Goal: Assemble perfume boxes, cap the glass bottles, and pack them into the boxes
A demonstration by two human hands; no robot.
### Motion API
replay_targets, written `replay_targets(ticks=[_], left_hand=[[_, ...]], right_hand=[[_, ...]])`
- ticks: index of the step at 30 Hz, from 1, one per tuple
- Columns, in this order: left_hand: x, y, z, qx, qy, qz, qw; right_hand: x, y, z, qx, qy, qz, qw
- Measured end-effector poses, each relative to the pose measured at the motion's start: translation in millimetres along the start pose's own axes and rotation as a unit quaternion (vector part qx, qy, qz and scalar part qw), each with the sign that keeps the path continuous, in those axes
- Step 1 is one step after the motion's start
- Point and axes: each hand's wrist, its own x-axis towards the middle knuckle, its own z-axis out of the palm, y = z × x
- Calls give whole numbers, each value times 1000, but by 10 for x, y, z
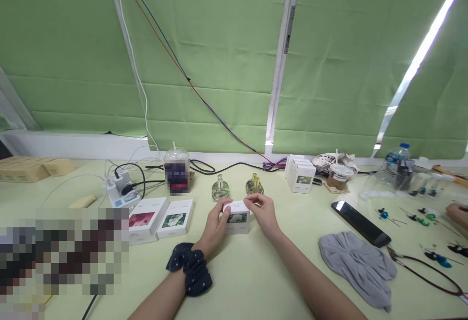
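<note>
L hand point(217, 222) clamped on white box point(237, 226), lower ctr; R hand point(263, 214) fingertips together at its top edge, prob. touching. Best kept steady, w/ light fingertip pressure.

A black phone point(360, 223) lies beside a grey cloth point(356, 266); farther back stand a plastic cup point(337, 178) and a blue-capped water bottle point(399, 156).

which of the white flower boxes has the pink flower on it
The white box at the far left, left of the flat one beside the left hand. Its picture is pink-red; the other boxes' visible flower pictures are white on green.
</note>
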Motion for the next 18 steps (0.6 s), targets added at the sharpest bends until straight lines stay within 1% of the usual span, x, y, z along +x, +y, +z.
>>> replay_targets(ticks=[3, 5, 10, 12, 15, 18], left_hand=[[0, -32, 1, 10, -10, -2, 1000], [1, -65, 4, 16, -11, -2, 1000], [4, -105, 7, 40, -17, 23, 999], [2, -87, 0, 58, -34, 45, 997], [5, -44, -31, 76, -62, 75, 992], [32, -13, -95, 89, -84, 85, 989]], right_hand=[[15, 27, -16, -17, -13, -5, 1000], [27, 63, -15, -13, -16, 4, 1000], [37, 159, 16, 70, -5, 86, 994], [37, 183, 17, 82, -5, 100, 992], [48, 236, -12, 87, -24, 88, 992], [74, 352, -63, 82, -54, 64, 993]])
